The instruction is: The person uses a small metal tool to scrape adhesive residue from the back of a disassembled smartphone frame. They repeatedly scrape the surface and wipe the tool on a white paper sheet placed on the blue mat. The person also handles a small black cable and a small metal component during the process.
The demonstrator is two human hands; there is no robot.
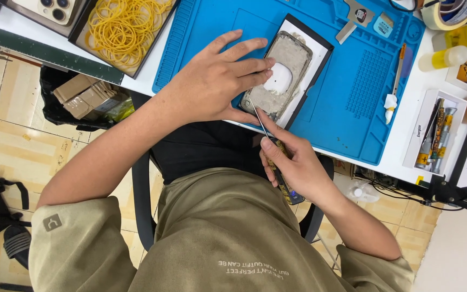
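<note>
On the desk: 1 phone housing, 1 blue mat, 1 screwdriver, 2 hands, 1 tape roll.

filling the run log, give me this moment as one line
left hand: pressing phone housing | right hand: gripping screwdriver, tip at housing edge | blue mat underneath

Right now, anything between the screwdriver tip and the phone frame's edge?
Nothing visible. The right hand holds the screwdriver with its tip at the near edge of the phone frame. The left hand presses flat on the frame, thumb just beside the tip, not across it. The frame sits on a white tray on the blue mat.
</note>
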